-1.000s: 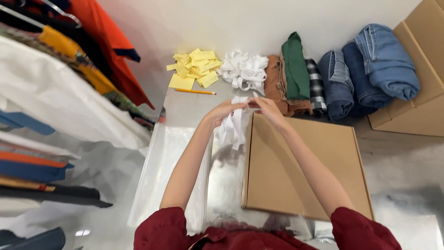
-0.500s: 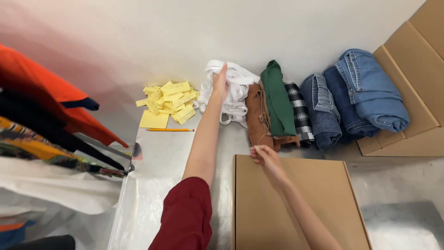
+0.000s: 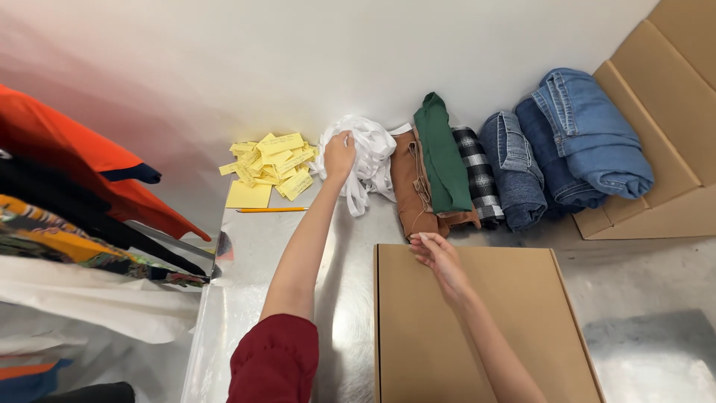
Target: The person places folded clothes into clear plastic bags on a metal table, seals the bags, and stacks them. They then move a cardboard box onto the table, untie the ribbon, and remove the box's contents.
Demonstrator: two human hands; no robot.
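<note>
My left hand (image 3: 339,155) reaches far forward and grips a bundle of white fabric strips (image 3: 369,160) lying against the wall. My right hand (image 3: 436,254) rests on the far edge of a closed flat cardboard box (image 3: 477,328) on the metal table (image 3: 253,261), fingers loosely curled, holding nothing. To the right of the white bundle lie rolled garments: a brown one (image 3: 409,186), a green one (image 3: 441,153), a black-and-white plaid one (image 3: 477,175) and blue jeans (image 3: 552,153).
A pile of yellow paper slips (image 3: 272,168) and a yellow pencil (image 3: 272,210) lie at the table's back left. Hanging clothes in orange, black and patterned fabric (image 3: 82,201) crowd the left side. Large cardboard sheets (image 3: 664,112) lean at the right.
Both hands were together at the box's far edge with white fabric. My left hand has reached out to the white bundle by the wall; my right hand stays on the box.
</note>
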